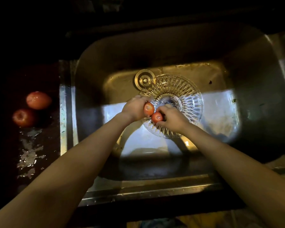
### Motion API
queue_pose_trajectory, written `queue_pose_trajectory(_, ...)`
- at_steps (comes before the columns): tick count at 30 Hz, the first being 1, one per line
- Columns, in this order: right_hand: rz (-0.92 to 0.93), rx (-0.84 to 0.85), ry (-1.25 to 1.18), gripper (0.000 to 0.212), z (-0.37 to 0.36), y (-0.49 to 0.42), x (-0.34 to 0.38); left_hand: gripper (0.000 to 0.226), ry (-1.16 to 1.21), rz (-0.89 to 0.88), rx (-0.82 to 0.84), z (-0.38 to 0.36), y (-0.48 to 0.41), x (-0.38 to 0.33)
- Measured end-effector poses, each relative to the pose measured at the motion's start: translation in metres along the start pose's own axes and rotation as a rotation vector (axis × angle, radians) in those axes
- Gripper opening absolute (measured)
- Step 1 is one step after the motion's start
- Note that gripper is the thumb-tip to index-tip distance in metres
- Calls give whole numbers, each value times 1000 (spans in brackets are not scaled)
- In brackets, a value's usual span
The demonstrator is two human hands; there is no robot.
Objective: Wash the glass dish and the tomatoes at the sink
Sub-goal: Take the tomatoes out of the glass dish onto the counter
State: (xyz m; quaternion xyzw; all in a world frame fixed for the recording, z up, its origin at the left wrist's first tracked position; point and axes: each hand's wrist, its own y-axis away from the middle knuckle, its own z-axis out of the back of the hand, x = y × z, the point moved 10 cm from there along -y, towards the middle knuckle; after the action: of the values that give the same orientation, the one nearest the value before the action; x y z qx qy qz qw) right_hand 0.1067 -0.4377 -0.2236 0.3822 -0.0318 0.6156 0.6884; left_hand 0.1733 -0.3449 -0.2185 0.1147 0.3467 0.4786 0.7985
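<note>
Left hand [134, 108] and right hand [172, 118] each have fingers closed round a small red tomato [148, 108], [157, 117] over the cut-glass round dish [176, 102] in the steel sink [92, 66]. Round drain [145, 80] beside dish; two red tomatoes [38, 100], [22, 117] on wet dark bench [30, 153] left of sink.

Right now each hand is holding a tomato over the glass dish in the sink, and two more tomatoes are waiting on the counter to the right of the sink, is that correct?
Not quite: the two spare tomatoes lie on the dark counter to the left of the sink, as the head view shows. The rest holds: left hand and right hand each hold a tomato over the glass dish.
</note>
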Motion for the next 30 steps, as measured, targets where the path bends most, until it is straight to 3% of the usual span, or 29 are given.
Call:
queue_pose_trajectory(9, 127, -72, -113, 47, 60, 24, 63, 54, 185, -21, -247, 84, 61, -2)
queue_pose_trajectory(15, 255, -94, -113, 46, 87, 32, 139, 58, 366, 61, -434, 135, 142, 34)
queue_pose_trajectory(22, 415, -29, -105, 48, 64, 28, 232, 58, 396, 217, -632, 154, 239, 102)
queue_pose_trajectory(30, 464, -9, -89, 49, 14, 18, 299, 62, 429, 397, -712, 151, 279, 158)
